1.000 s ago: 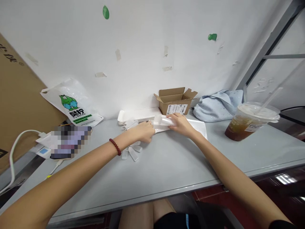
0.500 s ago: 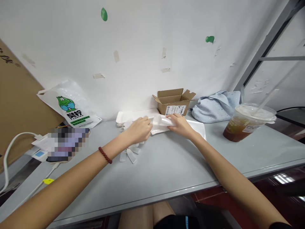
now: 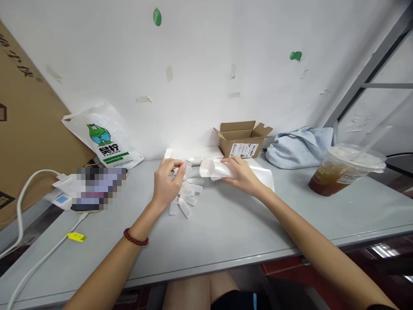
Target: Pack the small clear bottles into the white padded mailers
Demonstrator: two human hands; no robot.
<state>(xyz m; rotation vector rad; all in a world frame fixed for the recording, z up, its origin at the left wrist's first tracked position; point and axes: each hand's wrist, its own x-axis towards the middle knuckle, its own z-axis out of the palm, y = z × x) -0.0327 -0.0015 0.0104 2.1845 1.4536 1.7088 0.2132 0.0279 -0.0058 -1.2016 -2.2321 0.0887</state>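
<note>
Your left hand (image 3: 168, 183) has its grip closed in a pinch, thumb against forefinger, with one small clear piece (image 3: 194, 161) at the tips. Your right hand (image 3: 239, 173) has its grip partly closed around a clear plastic sleeve (image 3: 213, 168), and the mouth of this sleeve points to 9 o'clock, toward the piece. The two are very near; whether they touch, I cannot tell.

On the grey surface (image 3: 226, 232), at 4 o'clock from your left hand, lies a pile of similar pieces (image 3: 185, 207), spread like a fan. A flat white packet (image 3: 266, 177) lies at 3 o'clock from your right hand, partly covered by it. At 12 o'clock from this hand stands an open cardboard box (image 3: 242, 142); at 3 o'clock, farther away, is a drink cup (image 3: 345, 172). The phone (image 3: 101, 189) lies at 9 o'clock from your left hand.
</note>
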